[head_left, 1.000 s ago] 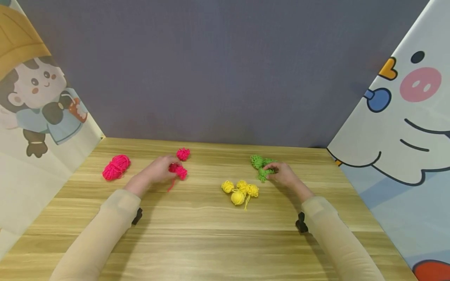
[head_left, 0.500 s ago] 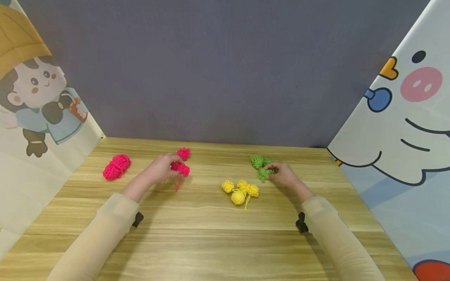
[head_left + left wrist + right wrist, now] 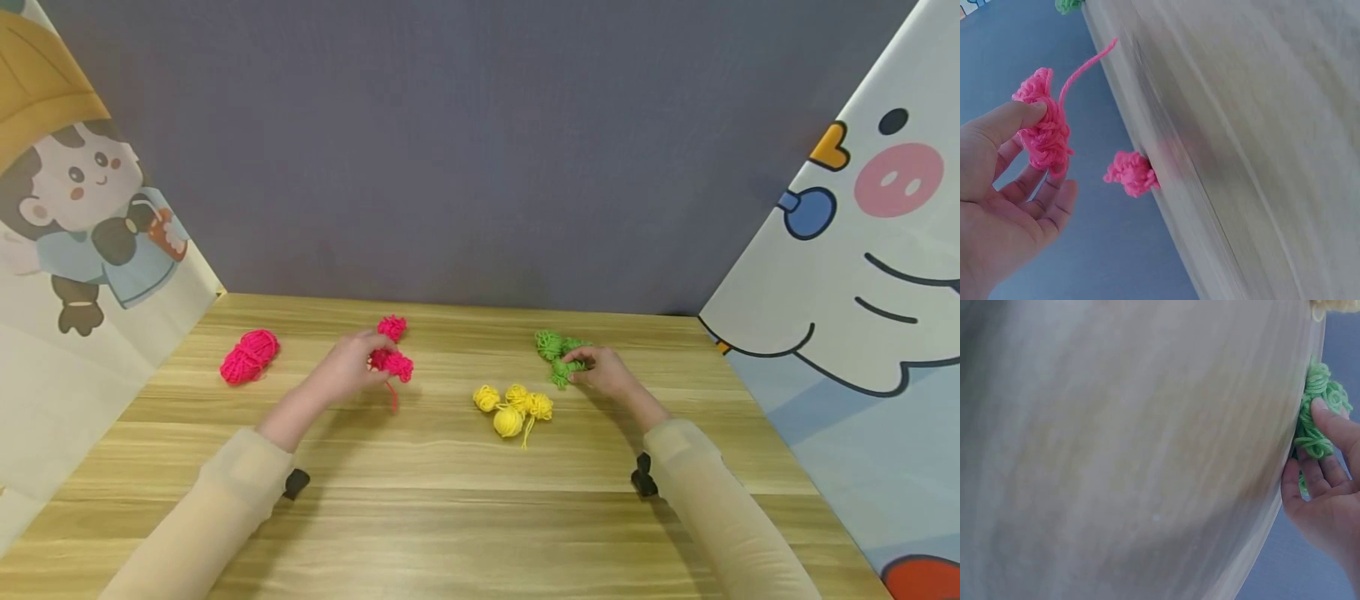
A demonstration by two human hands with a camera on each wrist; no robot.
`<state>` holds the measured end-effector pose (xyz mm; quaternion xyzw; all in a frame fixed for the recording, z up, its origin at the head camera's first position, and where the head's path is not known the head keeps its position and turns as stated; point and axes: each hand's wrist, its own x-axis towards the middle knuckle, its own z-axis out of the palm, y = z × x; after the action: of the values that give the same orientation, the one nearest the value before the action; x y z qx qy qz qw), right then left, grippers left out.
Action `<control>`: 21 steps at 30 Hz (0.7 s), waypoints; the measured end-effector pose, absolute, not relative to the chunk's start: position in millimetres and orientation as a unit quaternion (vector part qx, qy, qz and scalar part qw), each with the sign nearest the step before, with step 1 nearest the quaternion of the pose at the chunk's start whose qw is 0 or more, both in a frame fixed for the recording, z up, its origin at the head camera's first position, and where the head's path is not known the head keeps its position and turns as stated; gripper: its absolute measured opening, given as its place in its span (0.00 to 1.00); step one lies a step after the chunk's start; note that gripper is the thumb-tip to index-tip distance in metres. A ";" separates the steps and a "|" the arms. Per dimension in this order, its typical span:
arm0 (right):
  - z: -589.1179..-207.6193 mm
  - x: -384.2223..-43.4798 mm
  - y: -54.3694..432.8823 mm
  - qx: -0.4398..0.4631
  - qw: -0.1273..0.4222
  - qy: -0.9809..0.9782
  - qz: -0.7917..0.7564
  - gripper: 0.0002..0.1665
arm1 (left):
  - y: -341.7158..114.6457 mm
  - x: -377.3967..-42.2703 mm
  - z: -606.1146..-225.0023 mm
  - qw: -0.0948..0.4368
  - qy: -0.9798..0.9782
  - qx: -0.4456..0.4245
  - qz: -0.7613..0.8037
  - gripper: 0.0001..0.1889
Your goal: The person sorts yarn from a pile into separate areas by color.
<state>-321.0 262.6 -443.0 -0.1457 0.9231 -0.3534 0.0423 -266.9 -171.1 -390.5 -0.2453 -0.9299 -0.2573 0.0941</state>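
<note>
My left hand [image 3: 349, 367] pinches a small pink yarn ball [image 3: 1044, 128] between thumb and fingers, held up off the table. A loose tail of yarn hangs from it. Just behind it, a second pink yarn ball [image 3: 392, 326] lies on the wood. Over on the right, my right hand [image 3: 607, 374] grips a green yarn ball [image 3: 1316, 437] at the table surface, thumb on its near side. More green yarn balls [image 3: 548, 343] lie against it, partly hidden by the fingers.
Several yellow yarn balls [image 3: 507, 422] with a loose end are bunched between the hands, nearer the front. A larger pink yarn skein [image 3: 250, 357] lies at the far left. A grey panel [image 3: 465, 167] rises behind the wooden table [image 3: 420, 517], with printed panels at both sides.
My left hand has carried the pink yarn ball a little to the right, its tail now hanging down. The right hand and the green and yellow yarn have stayed in place.
</note>
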 end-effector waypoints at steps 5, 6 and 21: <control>-442.8 -320.7 262.3 -0.145 0.041 0.923 -0.354 0.16 | -166.5 -260.1 -389.4 0.095 -0.928 -0.244 -0.264 0.13; -442.6 -320.7 262.2 -0.144 0.042 0.923 -0.355 0.16 | -165.3 -258.5 -388.6 0.096 -0.928 -0.244 -0.265 0.13; -441.6 -320.8 261.6 -0.139 0.046 0.925 -0.350 0.17 | -156.5 -236.5 -390.7 0.117 -0.917 -0.270 -0.268 0.14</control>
<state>-320.8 261.6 -441.6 -0.1393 0.9253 -0.3497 0.0455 -236.5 -156.5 -390.7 -0.2700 -0.9173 -0.2683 0.1168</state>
